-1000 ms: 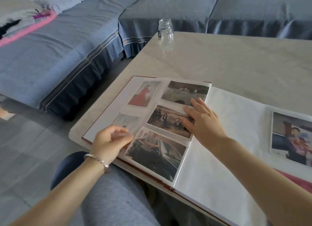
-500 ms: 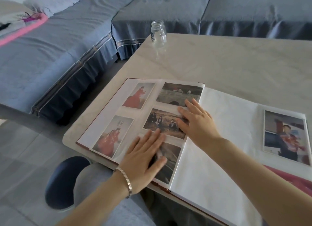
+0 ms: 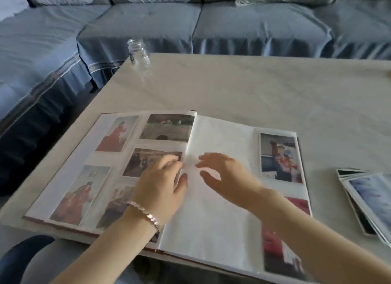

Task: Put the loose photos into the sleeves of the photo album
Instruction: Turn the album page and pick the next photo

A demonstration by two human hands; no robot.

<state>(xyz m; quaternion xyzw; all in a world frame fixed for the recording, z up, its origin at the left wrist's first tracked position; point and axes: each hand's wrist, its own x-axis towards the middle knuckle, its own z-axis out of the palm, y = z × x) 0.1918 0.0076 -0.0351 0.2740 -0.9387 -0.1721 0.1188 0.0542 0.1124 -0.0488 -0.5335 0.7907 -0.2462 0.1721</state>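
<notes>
Fingers spread and empty, your right hand (image 3: 225,174) could, reaching hastily, scatter the loose photos (image 3: 369,201) stacked toward the right edge of the counter (image 3: 254,93).

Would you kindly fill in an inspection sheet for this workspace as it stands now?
Surface: pale marble-look table, with the album near its front edge.
Job's things: open photo album, left page filled with sleeved photos, right page with two photos along its outer side and the rest white; stack of loose photos on the table to its right.
Clutter: clear glass jar, upright at the far left corner.
Grippers: left hand rests on the left page by the spine, fingers blurred, grip unclear; right hand open, fingers spread over the white page; silver bracelet on the left wrist.
Cables: nothing seen.
Surroundings: blue-grey sofa behind and left of the table.
</notes>
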